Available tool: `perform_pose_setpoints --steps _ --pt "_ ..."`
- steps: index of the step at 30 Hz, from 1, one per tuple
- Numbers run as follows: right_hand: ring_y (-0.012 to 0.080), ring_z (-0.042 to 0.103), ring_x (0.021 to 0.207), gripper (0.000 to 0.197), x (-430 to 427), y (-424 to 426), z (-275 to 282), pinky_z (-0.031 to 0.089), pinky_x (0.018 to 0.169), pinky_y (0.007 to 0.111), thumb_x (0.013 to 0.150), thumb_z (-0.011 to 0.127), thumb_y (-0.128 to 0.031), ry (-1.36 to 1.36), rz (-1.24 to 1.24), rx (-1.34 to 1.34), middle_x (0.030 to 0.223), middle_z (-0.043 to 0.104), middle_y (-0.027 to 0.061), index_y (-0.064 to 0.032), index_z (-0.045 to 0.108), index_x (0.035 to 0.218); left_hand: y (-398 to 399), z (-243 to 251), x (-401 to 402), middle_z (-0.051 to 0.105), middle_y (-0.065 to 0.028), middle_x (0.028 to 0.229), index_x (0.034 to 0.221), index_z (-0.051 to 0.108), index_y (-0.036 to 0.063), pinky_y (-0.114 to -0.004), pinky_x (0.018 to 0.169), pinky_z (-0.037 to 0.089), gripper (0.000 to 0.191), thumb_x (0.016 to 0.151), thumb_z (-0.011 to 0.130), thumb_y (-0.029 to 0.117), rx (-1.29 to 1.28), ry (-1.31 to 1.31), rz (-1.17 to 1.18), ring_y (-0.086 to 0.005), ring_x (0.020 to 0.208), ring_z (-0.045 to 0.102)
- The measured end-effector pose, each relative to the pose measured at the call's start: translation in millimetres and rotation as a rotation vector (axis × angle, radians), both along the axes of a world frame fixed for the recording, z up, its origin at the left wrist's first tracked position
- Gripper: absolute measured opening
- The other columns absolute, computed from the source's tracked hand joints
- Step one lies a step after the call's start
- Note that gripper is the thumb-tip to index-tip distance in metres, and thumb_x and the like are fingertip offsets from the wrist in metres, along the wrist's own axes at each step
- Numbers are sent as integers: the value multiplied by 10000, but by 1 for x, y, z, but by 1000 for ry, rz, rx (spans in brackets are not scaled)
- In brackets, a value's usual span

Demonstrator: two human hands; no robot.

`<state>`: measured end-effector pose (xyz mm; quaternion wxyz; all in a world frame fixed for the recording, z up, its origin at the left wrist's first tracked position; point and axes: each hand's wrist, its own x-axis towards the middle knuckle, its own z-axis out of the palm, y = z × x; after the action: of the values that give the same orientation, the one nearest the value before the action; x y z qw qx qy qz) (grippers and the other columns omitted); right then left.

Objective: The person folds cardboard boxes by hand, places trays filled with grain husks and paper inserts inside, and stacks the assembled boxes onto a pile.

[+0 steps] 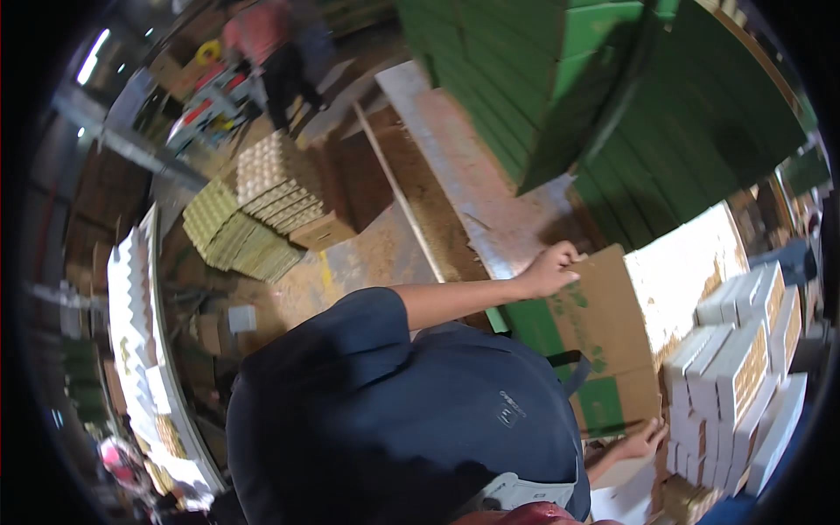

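A brown cardboard box (610, 295) with green printed panels stands before my body, its flaps or panels partly spread. My left hand (554, 268) grips its upper edge in the picture, thumb and fingers pinched on the board. At the lower corner of the same box, my right hand (640, 441) has its fingers at the cardboard edge. The board hides part of the inner side of the box. A white sheet-like surface (689, 269) with brown patches lies just beyond the cardboard.
White cartons (728, 367) are stacked at the right. Tall stacks of green boxes (682, 144) rise at the top. Pulp egg trays (279, 177) and yellowish trays (239, 233) stand on the floor at left. A person (262, 52) bends near a machine (216, 105).
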<state>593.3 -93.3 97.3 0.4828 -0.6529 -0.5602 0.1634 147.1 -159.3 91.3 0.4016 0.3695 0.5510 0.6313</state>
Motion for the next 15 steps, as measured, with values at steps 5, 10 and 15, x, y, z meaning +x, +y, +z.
perform_pose_setpoints --steps 5,10,15 --pt "246 642 1053 480 -60 11 99 511 926 339 1016 568 -300 47 -98 48 1250 663 173 97 588 1286 -13 62 -17 621 -119 1117 1154 515 -6 -347 943 463 370 807 643 -6 112 171 50 -231 1097 617" --pt "255 604 1114 478 26 60 28 477 968 362 1016 555 -315 447 -30 -84 1288 630 179 86 604 1271 -10 48 -19 676 -44 940 961 669 -4 -294 858 471 315 906 712 304 41 106 5 -115 935 593" --pt "90 522 585 476 0 46 52 369 470 224 996 562 -398 556 -27 -160 940 678 63 -19 622 1279 -21 84 -14 614 23 805 894 701 13 -274 756 440 365 946 682 374 59 -137 -129 -61 818 523"
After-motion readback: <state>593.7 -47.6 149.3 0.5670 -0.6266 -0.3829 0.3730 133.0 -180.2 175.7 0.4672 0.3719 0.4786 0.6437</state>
